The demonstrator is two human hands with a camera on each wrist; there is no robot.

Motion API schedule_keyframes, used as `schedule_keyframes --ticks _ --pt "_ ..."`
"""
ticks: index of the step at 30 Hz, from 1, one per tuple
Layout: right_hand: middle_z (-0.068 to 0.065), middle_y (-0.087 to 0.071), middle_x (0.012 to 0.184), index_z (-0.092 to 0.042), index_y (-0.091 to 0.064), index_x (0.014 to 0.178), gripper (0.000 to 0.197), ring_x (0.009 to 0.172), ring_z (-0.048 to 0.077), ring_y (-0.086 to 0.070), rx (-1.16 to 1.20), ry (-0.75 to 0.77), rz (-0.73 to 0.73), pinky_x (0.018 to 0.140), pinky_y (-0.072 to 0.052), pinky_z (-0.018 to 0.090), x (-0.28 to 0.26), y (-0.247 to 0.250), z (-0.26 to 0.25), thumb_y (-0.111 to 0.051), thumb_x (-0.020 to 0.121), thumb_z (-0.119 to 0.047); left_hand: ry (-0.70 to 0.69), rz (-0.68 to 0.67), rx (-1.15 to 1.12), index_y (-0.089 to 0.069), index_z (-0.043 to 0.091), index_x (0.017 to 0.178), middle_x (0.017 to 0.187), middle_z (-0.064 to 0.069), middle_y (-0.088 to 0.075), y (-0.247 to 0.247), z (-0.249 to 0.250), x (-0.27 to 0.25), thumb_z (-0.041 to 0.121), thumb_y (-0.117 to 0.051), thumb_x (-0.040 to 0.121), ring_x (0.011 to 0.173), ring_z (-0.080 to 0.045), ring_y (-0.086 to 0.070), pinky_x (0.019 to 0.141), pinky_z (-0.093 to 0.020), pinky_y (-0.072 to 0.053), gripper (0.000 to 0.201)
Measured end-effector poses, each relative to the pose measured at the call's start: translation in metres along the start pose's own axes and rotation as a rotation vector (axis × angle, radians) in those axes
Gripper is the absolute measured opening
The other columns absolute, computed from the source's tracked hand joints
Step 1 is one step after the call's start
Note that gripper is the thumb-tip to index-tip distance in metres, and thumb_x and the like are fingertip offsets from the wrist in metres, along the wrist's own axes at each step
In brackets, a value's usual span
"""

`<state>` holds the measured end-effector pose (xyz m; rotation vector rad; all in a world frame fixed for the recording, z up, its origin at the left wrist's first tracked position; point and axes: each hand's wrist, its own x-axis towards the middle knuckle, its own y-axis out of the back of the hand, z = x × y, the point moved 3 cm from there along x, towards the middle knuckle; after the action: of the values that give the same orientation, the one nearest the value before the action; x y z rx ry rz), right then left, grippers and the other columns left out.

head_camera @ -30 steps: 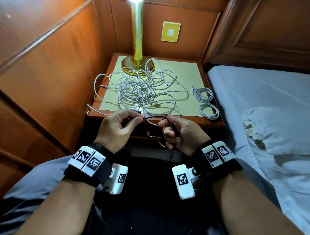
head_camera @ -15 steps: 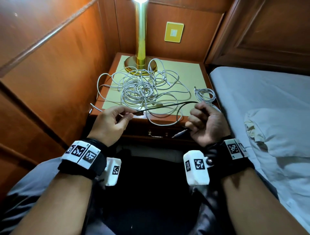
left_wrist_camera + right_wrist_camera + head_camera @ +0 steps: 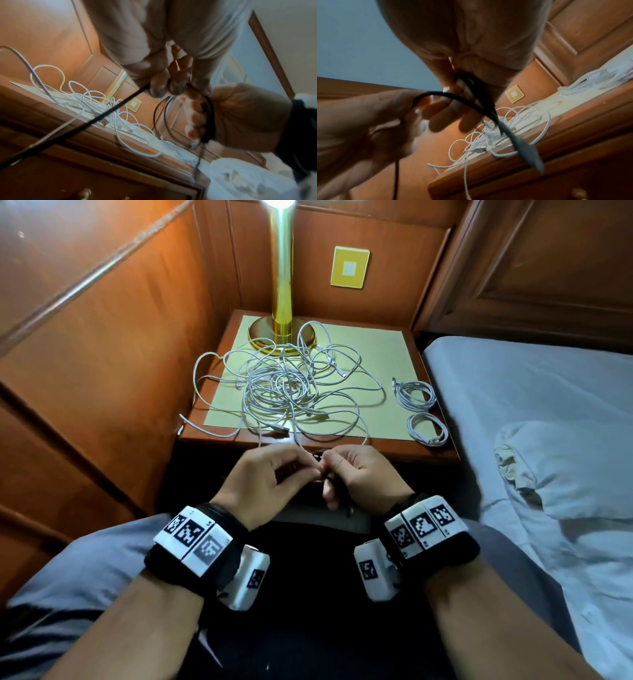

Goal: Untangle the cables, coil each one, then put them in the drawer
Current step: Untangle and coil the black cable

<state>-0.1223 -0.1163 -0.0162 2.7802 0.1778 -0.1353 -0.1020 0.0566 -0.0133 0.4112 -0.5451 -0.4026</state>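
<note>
A thin black cable (image 3: 96,120) is held between both hands in front of the nightstand (image 3: 219,436). My left hand (image 3: 298,472) pinches a strand of it with thumb and fingertips (image 3: 158,88). My right hand (image 3: 339,470) grips several black loops (image 3: 210,115) in its curled fingers, touching the left hand. One black end (image 3: 527,152) hangs loose below the hands. A tangle of white cables (image 3: 287,392) lies on the nightstand top. Two coiled white cables (image 3: 414,395) (image 3: 428,431) lie at its right edge.
A brass lamp (image 3: 281,313) stands at the back of the nightstand, its base touching the tangle. Wood panelling closes the left side; a bed (image 3: 513,392) with a pillow (image 3: 565,467) lies to the right. Brass drawer handles (image 3: 84,193) show below the nightstand top.
Half a second ago the hands were apart with the black cable stretched between them. The right hand has come back left to meet the left hand, gathering the cable into loops.
</note>
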Motion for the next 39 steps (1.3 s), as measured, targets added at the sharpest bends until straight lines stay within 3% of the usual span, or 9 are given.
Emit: schedule_keyframes --ticks 4,9,14,19,26,29,34,36,39 --pt "-0.003 -0.032 0.045 -0.011 -0.058 0.071 0.042 0.037 0.012 -0.027 0.228 -0.155 -0.113 0.040 -0.024 0.020 0.000 -0.007 0.000 -0.040 0.105 -0.028 0.142 0.202 -0.080 -0.061 0.014 0.077 0.073 -0.006 -0.064 0.018 -0.012 0.004 0.029 -0.083 0.078 0.067 -0.029 -0.060 0.065 -0.039 -0.052 0.027" --pt "-0.006 -0.019 0.048 -0.020 -0.037 0.067 0.040 0.037 0.008 -0.014 0.651 -0.291 -0.166 0.041 -0.009 0.019 -0.005 -0.010 -0.011 -0.041 0.099 -0.042 0.219 0.098 -0.075 -0.066 0.021 0.088 0.080 0.000 -0.067 0.012 -0.016 0.003 0.051 -0.071 0.081 0.075 -0.020 -0.065 0.072 -0.035 -0.055 0.031" --pt "-0.007 -0.018 0.048 -0.022 -0.030 0.063 0.042 0.036 0.008 -0.014 0.803 -0.256 -0.119 0.040 -0.016 0.018 -0.006 -0.005 -0.015 -0.048 0.093 -0.046 0.249 -0.141 -0.054 -0.066 0.022 0.089 0.084 0.002 -0.070 -0.006 -0.017 -0.002 0.044 -0.065 0.086 0.078 -0.016 -0.065 0.078 -0.039 -0.054 0.022" --pt "-0.004 -0.028 0.048 -0.018 -0.036 0.064 0.039 0.032 0.009 -0.019 0.876 -0.298 -0.064 0.040 -0.029 0.023 -0.003 -0.005 -0.012 -0.040 0.101 -0.029 0.210 -0.129 0.010 -0.059 0.017 0.092 0.081 0.002 -0.064 -0.013 -0.017 -0.002 0.035 -0.049 0.096 0.078 -0.014 -0.061 0.075 -0.037 -0.049 0.021" --pt "-0.006 -0.019 0.049 -0.020 -0.034 0.067 0.039 0.036 0.010 -0.014 0.785 -0.272 -0.091 0.041 -0.021 0.023 -0.003 -0.007 -0.015 -0.045 0.100 -0.036 0.142 -0.121 0.146 -0.053 0.023 0.080 0.068 0.007 -0.055 -0.008 -0.013 0.000 0.049 -0.041 0.103 0.064 -0.007 -0.053 0.060 -0.033 -0.041 0.036" --pt "-0.007 -0.020 0.047 -0.023 -0.035 0.063 0.041 0.034 0.008 -0.016 0.917 -0.244 0.026 0.037 -0.023 0.020 0.000 0.007 -0.015 -0.043 0.101 -0.035 0.206 -0.019 0.167 -0.059 0.019 0.084 0.071 0.004 -0.058 0.013 -0.017 0.004 0.055 -0.048 0.096 0.069 -0.014 -0.056 0.067 -0.035 -0.045 0.039" --pt "-0.009 -0.026 0.050 -0.023 -0.037 0.067 0.037 0.035 0.007 -0.023 1.085 -0.127 0.409 0.041 -0.030 0.021 0.000 0.057 0.001 -0.045 0.102 -0.032 0.329 0.216 0.246 -0.066 0.023 0.090 0.084 -0.001 -0.067 0.064 -0.033 0.007 0.025 -0.066 0.095 0.075 -0.021 -0.060 0.072 -0.028 -0.048 0.006" --pt "-0.007 -0.031 0.053 -0.020 -0.041 0.070 0.035 0.038 0.008 -0.027 1.049 -0.103 0.507 0.045 -0.035 0.023 -0.002 0.065 0.007 -0.044 0.103 -0.032 0.323 0.210 0.282 -0.070 0.026 0.090 0.083 0.002 -0.068 0.064 -0.035 0.006 0.016 -0.068 0.092 0.074 -0.019 -0.059 0.067 -0.014 -0.043 0.010" --pt "0.001 -0.044 0.056 -0.013 -0.051 0.075 0.034 0.045 0.017 -0.041 0.766 0.025 0.583 0.052 -0.046 0.030 -0.003 0.065 0.007 -0.045 0.104 -0.030 0.247 0.065 0.271 -0.072 0.029 0.089 0.086 0.004 -0.071 0.045 -0.033 0.005 0.010 -0.072 0.088 0.081 -0.018 -0.064 0.075 -0.020 -0.047 0.019"
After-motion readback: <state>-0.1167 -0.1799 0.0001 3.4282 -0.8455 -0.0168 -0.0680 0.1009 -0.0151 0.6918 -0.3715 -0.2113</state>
